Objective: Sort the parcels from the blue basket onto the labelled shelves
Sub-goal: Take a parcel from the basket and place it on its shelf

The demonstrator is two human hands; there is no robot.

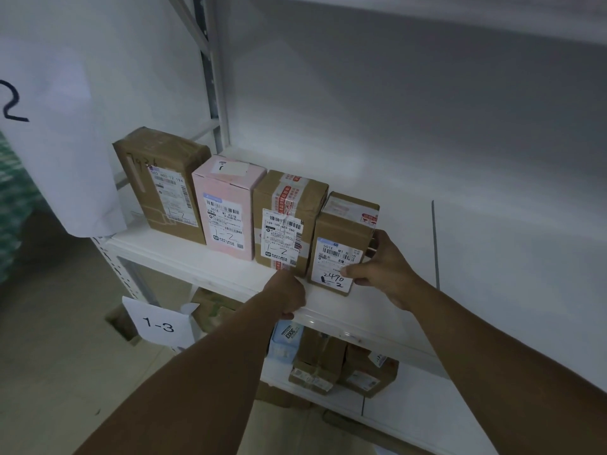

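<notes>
Far L on my feed is a greenish patterned surface, too blurred to ID. In front of it hangs a big white paper sheet w/ a hand-drawn "2". Below that is beige floor in dim light. A white "1-3" sign hangs at the rack's L corner, under the shelf. A white slotted upright runs up the rack, and the wall behind is plain white.

The shelf is a white board. Four parcels stand upright on it in a tight row, side by side, lbls facing me.
- The tall brown parcel is at the L end, w/ "1-2" on its lbl.
- The pink parcel also reads "1-2".
- The taped brown parcel has red-printed tape and "1-2" too.

My left hand sits at the shelf's front lip, just below that parcel's lbl, fingers curled in. I can't tell if it holds the lip or nothing. Under it, the lower shelf carries a blue-white parcel and a heap of brown parcels.

The small brown parcel ends the row, standing on the board, shortest of the four, w/ "2490" handwritten on its lbl. My right hand grips it, thumb across the front lbl and fingers wrapped round its R side.

R of that hand, a thin dark seam crosses the board front to back. The underside of the upper shelf is overhead.
</notes>
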